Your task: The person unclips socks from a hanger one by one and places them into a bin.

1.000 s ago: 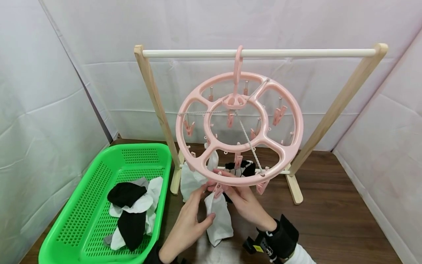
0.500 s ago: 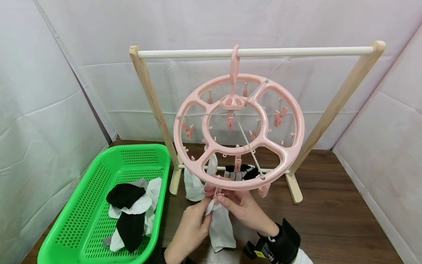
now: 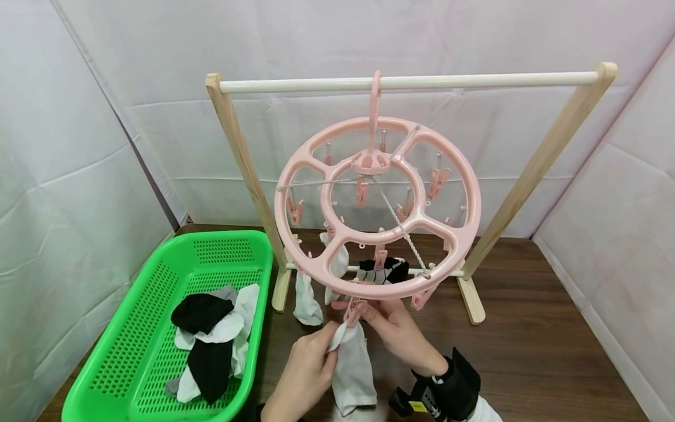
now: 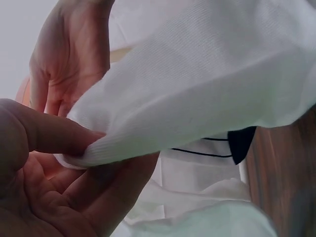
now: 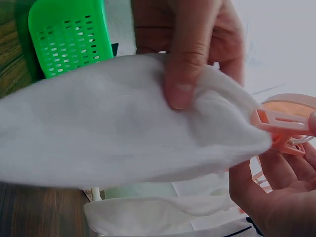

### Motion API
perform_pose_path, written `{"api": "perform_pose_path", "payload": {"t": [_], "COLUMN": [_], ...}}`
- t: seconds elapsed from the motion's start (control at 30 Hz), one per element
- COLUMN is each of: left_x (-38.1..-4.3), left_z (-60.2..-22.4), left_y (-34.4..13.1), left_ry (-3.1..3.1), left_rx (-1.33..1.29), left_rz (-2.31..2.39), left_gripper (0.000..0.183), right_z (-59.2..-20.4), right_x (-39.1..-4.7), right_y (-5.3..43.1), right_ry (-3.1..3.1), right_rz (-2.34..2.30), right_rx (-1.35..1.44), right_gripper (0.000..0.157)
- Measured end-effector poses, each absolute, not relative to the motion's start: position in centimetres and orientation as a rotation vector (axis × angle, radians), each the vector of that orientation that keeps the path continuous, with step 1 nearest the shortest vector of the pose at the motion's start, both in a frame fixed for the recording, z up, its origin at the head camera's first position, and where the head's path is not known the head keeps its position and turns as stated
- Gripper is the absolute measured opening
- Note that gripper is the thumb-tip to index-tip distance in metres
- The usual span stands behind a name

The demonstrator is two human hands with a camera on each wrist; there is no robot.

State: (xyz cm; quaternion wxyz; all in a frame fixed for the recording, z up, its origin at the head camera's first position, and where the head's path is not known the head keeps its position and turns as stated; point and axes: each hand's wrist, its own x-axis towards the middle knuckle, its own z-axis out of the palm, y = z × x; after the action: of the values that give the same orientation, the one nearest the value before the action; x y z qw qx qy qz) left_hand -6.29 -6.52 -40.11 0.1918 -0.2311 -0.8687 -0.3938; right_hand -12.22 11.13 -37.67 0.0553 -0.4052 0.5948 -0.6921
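Note:
My left hand (image 3: 306, 369) pinches the cuff of a white sock (image 3: 354, 369), thumb on one side and fingers on the other. The sock dangles toward the table below the front of a pink round clip hanger (image 3: 311, 261). At the cuff's corner is a pink clothespin (image 5: 281, 121), its tips meeting the fabric in the right wrist view; whether they bite it is hard to tell. My right hand (image 3: 398, 334) holds this clothespin by its handles, thumb on top. In the left wrist view, the sock (image 4: 197, 84) covers part of the other hand.
A wooden stand with a white rod (image 3: 474, 82) bears the hanger. White socks (image 3: 307, 299) and a black-and-white striped sock (image 3: 392, 271) hang behind the hands. At left, a green basket (image 3: 132, 299) contains black, white and grey socks. Several other clothespins dangle from the ring.
My left hand has come from a looser position beside the sock to a pinch on its cuff. My right thumb has moved onto the clothespin. The ring has swung a little left.

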Motion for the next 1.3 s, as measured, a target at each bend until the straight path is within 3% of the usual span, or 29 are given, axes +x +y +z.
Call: {"api": "perform_pose_path", "payload": {"t": [0.13, 0.3, 0.97, 1.3], "left_x": [-6.0, -5.7, -4.0, -4.4], "left_z": [-40.4, -40.3, -37.3, -35.2], "left_y": [-6.6, -6.8, -10.8, -13.6], "left_ry": [-2.46, -2.482, -2.42, -2.337], "left_rx": [-0.662, -0.663, -0.516, -0.332], "left_rz": [-1.1, -1.085, -1.031, -0.939], "left_gripper": [0.032, 0.034, 0.05, 0.042], "right_z": [-37.8, -38.0, -38.4, -38.5], "right_x": [-12.4, -12.5, -13.4, -13.1], "right_y": [11.5, 12.0, 12.7, 13.2], "right_ry": [1.726, 1.672, 1.769, 1.81], "right_rz": [-2.178, -2.208, -2.082, -2.08], "right_rx": [-1.204, -1.229, -1.178, -0.996], "right_gripper": [0.02, 0.038, 0.033, 0.044]}}
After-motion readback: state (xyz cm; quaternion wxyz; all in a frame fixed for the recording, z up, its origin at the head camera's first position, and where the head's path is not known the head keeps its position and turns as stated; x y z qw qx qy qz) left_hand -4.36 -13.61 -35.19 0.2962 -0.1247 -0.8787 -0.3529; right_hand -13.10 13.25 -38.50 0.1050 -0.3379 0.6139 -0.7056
